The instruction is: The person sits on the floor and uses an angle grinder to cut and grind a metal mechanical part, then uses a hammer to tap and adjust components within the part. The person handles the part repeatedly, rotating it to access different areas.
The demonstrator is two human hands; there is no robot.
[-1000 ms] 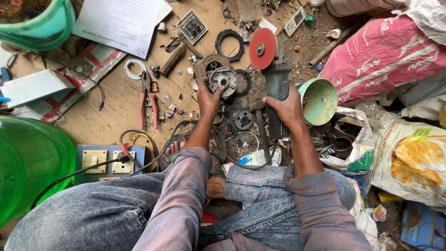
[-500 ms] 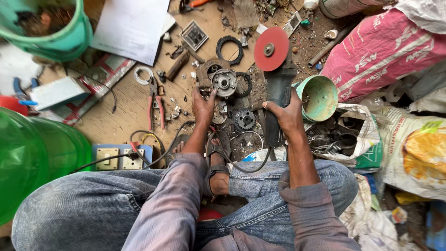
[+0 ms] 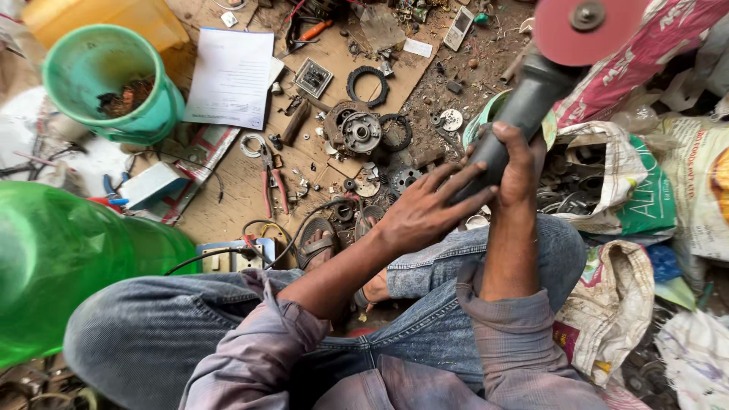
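Note:
My right hand [image 3: 518,161] grips the dark body of an angle grinder [image 3: 524,102] with a red disc [image 3: 588,29], lifted up and to the right above my knee. My left hand [image 3: 425,211] reaches across with fingers spread, its fingertips touching the grinder's body just below my right hand. On the ground ahead lies a round metal motor housing [image 3: 359,130] among gears and rings. I sit cross-legged in jeans, my sandalled foot [image 3: 319,241] showing between my knees.
A green bucket [image 3: 76,72] with scrap stands at top left, a large green container [image 3: 61,258] at left. A white paper sheet [image 3: 231,76], red-handled pliers [image 3: 269,182], a black ring [image 3: 368,86], and a socket box [image 3: 235,254] lie about. Sacks [image 3: 645,182] of parts crowd the right.
My right hand raised the grinder up and to the right, off the parts on the ground. My left hand left the motor housing and came across to the grinder's body.

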